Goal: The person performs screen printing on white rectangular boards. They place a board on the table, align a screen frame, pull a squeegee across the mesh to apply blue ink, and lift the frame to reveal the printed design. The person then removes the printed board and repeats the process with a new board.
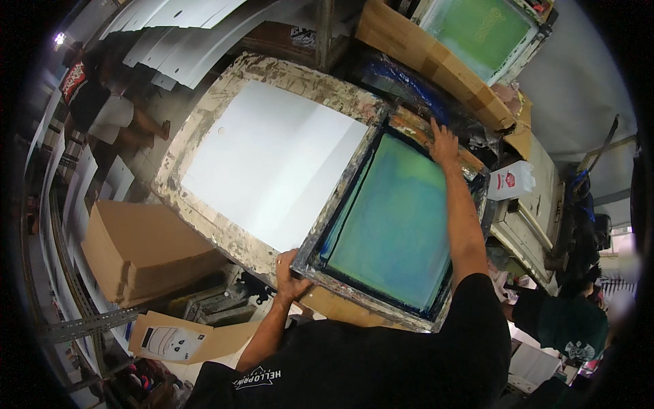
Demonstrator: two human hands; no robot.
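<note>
My left hand (291, 275) is closed around the near-left corner of a screen printing frame (368, 302), which has dark, ink-stained edges. Its blue-green mesh (392, 225) faces up. At the frame's far side my right hand (444, 145) lies with fingers stretched out, on or just over a worn wooden bar (415, 127) that looks like a squeegee handle. Whether the fingertips press on the bar, I cannot tell. Left of the frame, a white sheet (272, 160) lies flat on a paint-spattered board (194, 133).
Brown cardboard (146, 242) is stacked at the left, near an opened carton (201, 337). Behind the frame is a cardboard box (436, 58) with a green screen (484, 34). A white plastic container (511, 180) stands at the right. Two people (92, 95) (565, 317) are nearby.
</note>
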